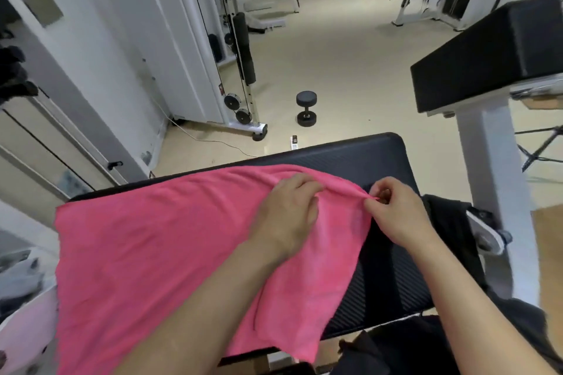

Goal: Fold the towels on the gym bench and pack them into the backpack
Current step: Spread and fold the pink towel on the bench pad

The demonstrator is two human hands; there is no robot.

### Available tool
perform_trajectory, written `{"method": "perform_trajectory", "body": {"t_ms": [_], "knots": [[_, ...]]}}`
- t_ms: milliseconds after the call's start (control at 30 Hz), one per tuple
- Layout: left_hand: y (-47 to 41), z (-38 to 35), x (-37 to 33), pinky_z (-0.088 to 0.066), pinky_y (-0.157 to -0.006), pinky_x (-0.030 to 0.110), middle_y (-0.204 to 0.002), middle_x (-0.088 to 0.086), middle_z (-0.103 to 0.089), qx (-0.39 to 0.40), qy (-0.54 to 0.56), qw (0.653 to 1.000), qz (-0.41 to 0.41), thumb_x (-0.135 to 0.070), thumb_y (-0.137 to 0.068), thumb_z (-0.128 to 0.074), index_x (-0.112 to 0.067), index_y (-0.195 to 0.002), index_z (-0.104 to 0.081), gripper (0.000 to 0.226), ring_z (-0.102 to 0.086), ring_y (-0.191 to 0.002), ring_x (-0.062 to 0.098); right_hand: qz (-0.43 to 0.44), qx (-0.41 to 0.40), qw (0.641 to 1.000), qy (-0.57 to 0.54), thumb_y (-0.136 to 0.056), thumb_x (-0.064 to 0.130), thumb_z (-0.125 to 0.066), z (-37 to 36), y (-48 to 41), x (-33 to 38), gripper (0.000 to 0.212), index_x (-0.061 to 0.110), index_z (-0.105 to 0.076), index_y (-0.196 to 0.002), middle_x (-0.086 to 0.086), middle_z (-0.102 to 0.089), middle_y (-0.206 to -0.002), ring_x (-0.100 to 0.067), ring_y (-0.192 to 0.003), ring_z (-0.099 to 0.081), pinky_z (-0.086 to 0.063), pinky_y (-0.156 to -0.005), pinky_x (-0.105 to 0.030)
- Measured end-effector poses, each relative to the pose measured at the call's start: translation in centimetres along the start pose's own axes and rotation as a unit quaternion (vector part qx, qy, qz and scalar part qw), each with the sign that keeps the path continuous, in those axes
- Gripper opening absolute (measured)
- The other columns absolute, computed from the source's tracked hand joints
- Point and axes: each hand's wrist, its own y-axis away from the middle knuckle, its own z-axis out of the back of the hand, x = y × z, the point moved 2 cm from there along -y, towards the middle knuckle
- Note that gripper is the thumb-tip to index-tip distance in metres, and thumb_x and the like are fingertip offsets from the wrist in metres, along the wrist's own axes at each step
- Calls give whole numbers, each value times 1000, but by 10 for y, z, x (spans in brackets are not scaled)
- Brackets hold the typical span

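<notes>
On the bench (350, 152), both hands (286, 210) (393, 210) seemingly pinch the pink towel (158, 240).

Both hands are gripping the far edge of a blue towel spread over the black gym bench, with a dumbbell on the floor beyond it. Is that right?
Not quite: the towel is pink, not blue, as the head view shows. The rest holds: the left hand and right hand grip its far edge on the black gym bench, with the dumbbell on the floor beyond.

bright, even indoor light, soft shadows; wide-angle bending at edges, slight motion blur throughout
</notes>
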Motion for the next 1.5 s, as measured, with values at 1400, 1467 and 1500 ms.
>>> {"method": "perform_trajectory", "body": {"t_ms": [1400,1467,1500], "knots": [[-31,-33,-17,-50,-61,34,-96,0,-60,-71,-29,996,-41,-5,-81,-58,-15,-97,-70,23,-57,-73,16,35,-210,961,174,-63,-6,-74,-9,70,-54,62,8,-60,-121,-15,-51,-109,-29,-88,-42,-47,-64,-41],[5,-22,11,-49,-70,33,-98,1,-60,-68,-52,996,8,-8,-80,-57,-14,-99,-71,25,-59,-83,18,108,-180,968,139,-65,-3,-73,-19,60,-34,58,6,-62,-121,-16,-54,-111,-29,-92,-48,-51,-69,-40],[21,-15,23,-48,-74,31,-100,2,-59,-66,-67,995,28,-10,-81,-55,-14,-101,-70,26,-58,-87,19,143,-155,969,130,-66,-2,-73,-26,54,-21,57,6,-62,-122,-17,-55,-114,-31,-96,-51,-53,-72,-42]]}}
